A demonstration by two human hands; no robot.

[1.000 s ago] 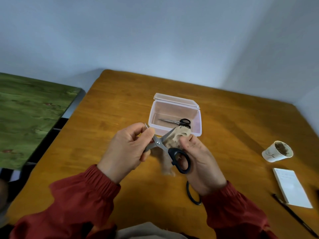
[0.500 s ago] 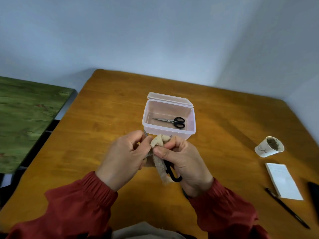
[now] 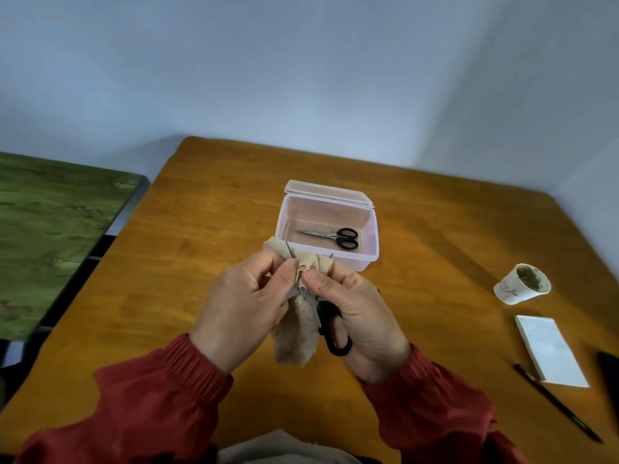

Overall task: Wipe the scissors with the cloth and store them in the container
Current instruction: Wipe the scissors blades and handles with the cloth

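Black-handled scissors point(image 3: 330, 324) are held open just in front of the container, their blade tips poking up near its front wall. My right hand point(image 3: 358, 316) grips the black handles and pinches the beige cloth point(image 3: 296, 333) against a blade. My left hand point(image 3: 241, 306) pinches the cloth and the other blade from the left. The cloth wraps the blades and hangs down between my hands. A clear plastic container point(image 3: 368, 259) with its lid hinged back stands on the wooden table point(image 3: 201, 249). A smaller pair of black-handled scissors point(image 3: 335, 236) lies inside it.
A paper cup point(image 3: 521, 284) with brown residue lies tilted at the right. A white notepad point(image 3: 551, 350), a black pen point(image 3: 557, 402) and a dark object at the frame's edge point(image 3: 609, 380) lie nearer the right front. A green surface point(image 3: 50, 236) adjoins the table on the left.
The cloth has been drawn from the right side of the blades over both blades. My hands have closed together around it, and the scissors' handles now point down toward me.
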